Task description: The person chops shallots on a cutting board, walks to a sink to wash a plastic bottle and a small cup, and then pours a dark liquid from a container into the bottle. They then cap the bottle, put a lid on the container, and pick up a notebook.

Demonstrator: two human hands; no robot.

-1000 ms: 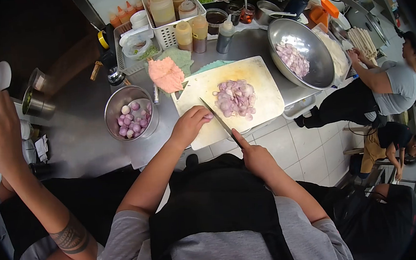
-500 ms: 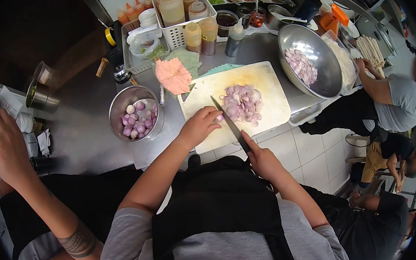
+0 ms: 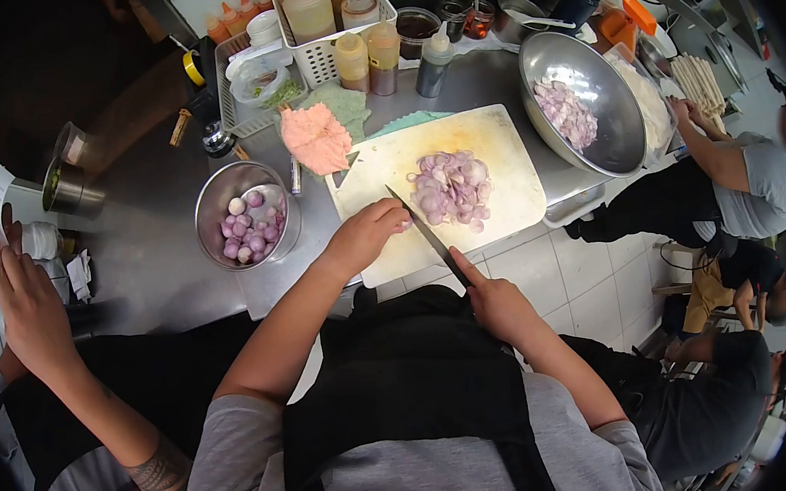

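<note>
My right hand (image 3: 499,307) grips a kitchen knife (image 3: 427,233) by its handle, forefinger stretched along the blade's spine. The blade slants over the near-left part of a white cutting board (image 3: 506,147), its tip pointing away from me. Beside the tip, my left hand (image 3: 366,238) is closed with bent fingertips on a small purple shallot (image 3: 406,226), mostly covered by the fingers. A pile of sliced shallots (image 3: 451,187) lies on the board, right of the knife. Left of the board, a steel bowl (image 3: 205,195) holds whole peeled shallots (image 3: 253,228).
A large steel bowl (image 3: 609,96) with sliced shallots stands right of the board. Orange and green cloths (image 3: 316,140), squeeze bottles (image 3: 384,57) and a white basket (image 3: 326,62) are behind it. A co-worker's hand (image 3: 31,300) holds paper at left; other people work at right.
My knife and both hands have shifted only slightly at the board. The view has moved a little. At left, the co-worker's hands have come together around a slip of paper.
</note>
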